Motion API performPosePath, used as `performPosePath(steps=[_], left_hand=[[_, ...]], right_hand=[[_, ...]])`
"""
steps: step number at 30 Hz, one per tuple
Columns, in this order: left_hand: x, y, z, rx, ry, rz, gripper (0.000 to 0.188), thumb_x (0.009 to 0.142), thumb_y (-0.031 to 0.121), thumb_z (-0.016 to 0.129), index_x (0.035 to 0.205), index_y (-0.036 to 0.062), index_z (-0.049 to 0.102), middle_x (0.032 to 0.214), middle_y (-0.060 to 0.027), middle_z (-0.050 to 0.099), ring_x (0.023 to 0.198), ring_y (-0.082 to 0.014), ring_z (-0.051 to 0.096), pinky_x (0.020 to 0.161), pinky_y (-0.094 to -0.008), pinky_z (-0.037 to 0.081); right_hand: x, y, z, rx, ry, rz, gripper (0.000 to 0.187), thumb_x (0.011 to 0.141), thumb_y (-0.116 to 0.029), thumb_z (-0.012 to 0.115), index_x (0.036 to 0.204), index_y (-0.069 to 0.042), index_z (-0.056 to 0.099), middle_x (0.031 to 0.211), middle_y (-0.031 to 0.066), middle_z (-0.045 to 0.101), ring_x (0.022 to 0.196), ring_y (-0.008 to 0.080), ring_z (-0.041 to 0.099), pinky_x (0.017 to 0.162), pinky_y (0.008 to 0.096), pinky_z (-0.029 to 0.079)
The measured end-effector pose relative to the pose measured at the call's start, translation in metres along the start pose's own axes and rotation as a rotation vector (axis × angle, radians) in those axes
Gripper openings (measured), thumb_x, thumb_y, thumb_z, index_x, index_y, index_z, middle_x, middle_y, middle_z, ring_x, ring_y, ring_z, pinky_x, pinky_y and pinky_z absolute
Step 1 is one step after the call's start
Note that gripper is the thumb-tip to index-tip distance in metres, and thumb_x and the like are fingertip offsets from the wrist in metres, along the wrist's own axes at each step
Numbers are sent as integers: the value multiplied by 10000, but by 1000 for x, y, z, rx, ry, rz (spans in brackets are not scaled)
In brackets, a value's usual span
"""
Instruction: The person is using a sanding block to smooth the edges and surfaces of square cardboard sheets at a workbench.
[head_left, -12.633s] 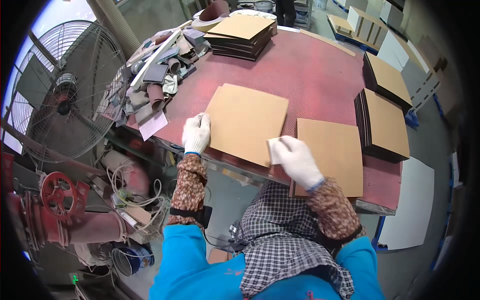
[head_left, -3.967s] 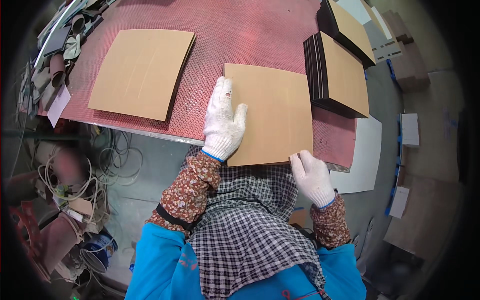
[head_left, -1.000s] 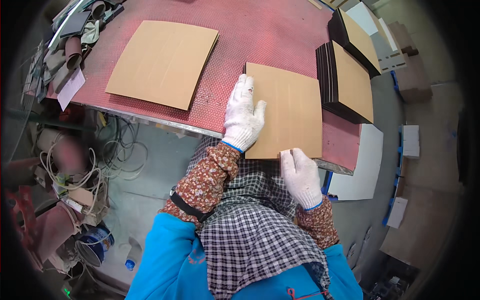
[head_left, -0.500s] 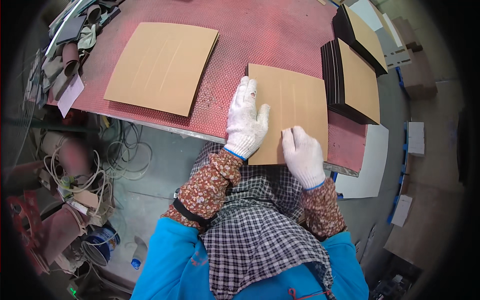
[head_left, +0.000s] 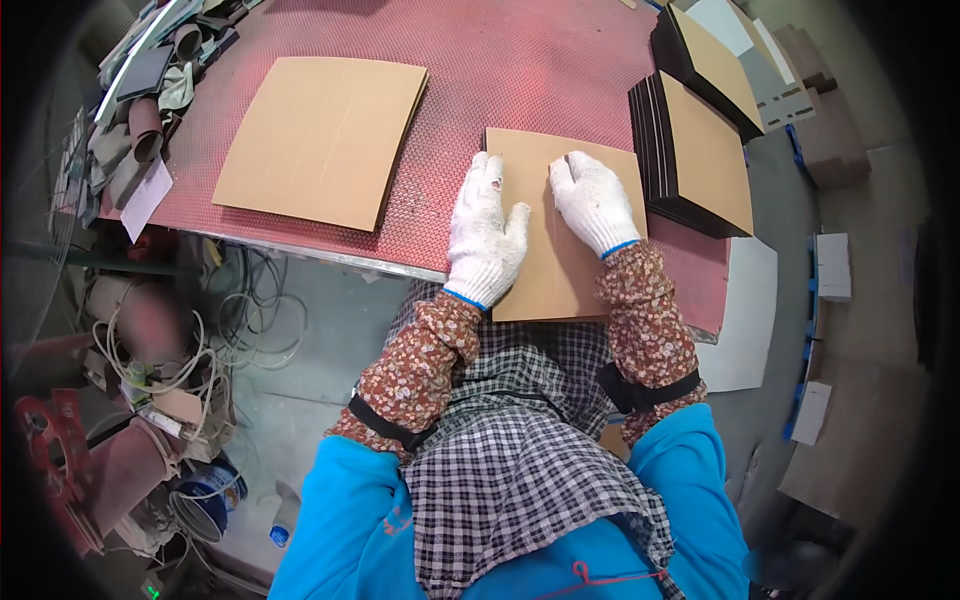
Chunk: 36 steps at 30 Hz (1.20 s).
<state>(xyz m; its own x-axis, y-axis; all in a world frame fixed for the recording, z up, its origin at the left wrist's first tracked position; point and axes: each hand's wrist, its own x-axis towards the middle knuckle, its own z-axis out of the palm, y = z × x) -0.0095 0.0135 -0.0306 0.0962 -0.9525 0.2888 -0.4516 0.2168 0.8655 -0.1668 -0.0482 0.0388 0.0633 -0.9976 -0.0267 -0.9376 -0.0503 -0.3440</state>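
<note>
Tan board, squarish, is what we've got under both hands: this panel (head_left: 553, 262) sits at the near edge of the table (head_left: 520, 80), its near side reaching our checked apron (head_left: 530, 470). Our L hand (head_left: 488, 235), in a white knit glove, is open & flat along the panel's L edge, fingers pointing away from us, thumb spread out over the top face. Our R hand (head_left: 594, 205), also gloved, is on the panel's far half w/ fingers bent, knuckles up; can't tell if it's gripping anything, fingertips hidden.

Tabletop's red w/ a fine mesh pattern. To the L, well apart, we've a 2nd tan panel (head_left: 320, 145) lying flat, dark along its R edge. Just R of our panel: a tan-topped stack (head_left: 708, 155) w/ dark sides, & a similar stack (head_left: 712, 65) beyond it. Far L of the table holds a scrap heap (head_left: 145, 128), incl. rolled bits. Below, on the floor: loose cables (head_left: 265, 320) & a blue bucket (head_left: 205, 505).
</note>
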Motion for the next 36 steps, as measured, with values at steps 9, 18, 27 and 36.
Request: performPosePath(steps=[9, 18, 27, 36], left_hand=[[3, 1, -2, 12, 0, 26, 661, 956, 113, 692, 1518, -107, 422, 1596, -323, 406, 1516, -430, 378, 1273, -451, 290], [-23, 19, -33, 272, -44, 56, 644, 916, 207, 753, 1446, -67, 511, 1269, -272, 629, 1213, -412, 593, 1074, -469, 458], [-47, 29, -55, -63, -134, -146, 467, 982, 168, 653, 1392, -37, 564, 1152, -259, 710, 1084, -376, 703, 949, -426, 545], [3, 20, -120, 12, -44, -243, 436, 1050, 180, 595, 1364, -123, 595, 1207, -271, 737, 1137, -287, 718, 1002, -357, 529]], right_hand=[[-131, -6, -12, -2, -105, 10, 330, 1053, -328, 530, 930, -32, 612, 795, 258, 701, 741, 467, 698, 692, 559, 567], [-166, 72, -16, -146, 414, 56, 311, 1018, -334, 598, 984, -36, 683, 1051, 178, 673, 1052, 395, 632, 856, 507, 531], [-171, 51, -23, 125, 291, 332, 347, 1031, -316, 569, 928, -7, 689, 909, 234, 670, 929, 431, 649, 828, 545, 518], [-154, 2, -18, 629, 296, 168, 304, 1032, -238, 558, 1023, 40, 682, 1015, 261, 675, 983, 427, 653, 897, 475, 517]])
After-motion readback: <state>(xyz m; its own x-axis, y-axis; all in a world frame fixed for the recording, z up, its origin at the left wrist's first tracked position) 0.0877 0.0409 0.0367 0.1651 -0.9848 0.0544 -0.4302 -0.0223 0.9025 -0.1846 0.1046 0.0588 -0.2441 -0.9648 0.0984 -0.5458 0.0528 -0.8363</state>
